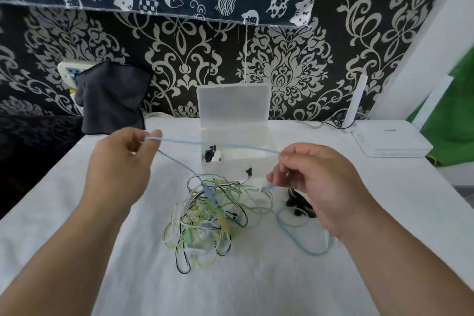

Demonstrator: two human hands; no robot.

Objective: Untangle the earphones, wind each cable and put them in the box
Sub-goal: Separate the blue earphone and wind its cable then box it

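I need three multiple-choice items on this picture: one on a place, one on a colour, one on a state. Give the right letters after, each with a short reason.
1. Where does the box stand?
A. beyond the tangle
B. left of the tangle
C. on the tangle

2. What colour is the cable stretched between the hands?
A. red
B. light blue
C. black

3. How is the lid?
A. shut
B. open and upright
C. flat on the table

Answers:
1 A: the box is farther from the person than the tangle.
2 B: a pale blue strand runs from the left hand to the right hand.
3 B: the lid stands up behind the box.
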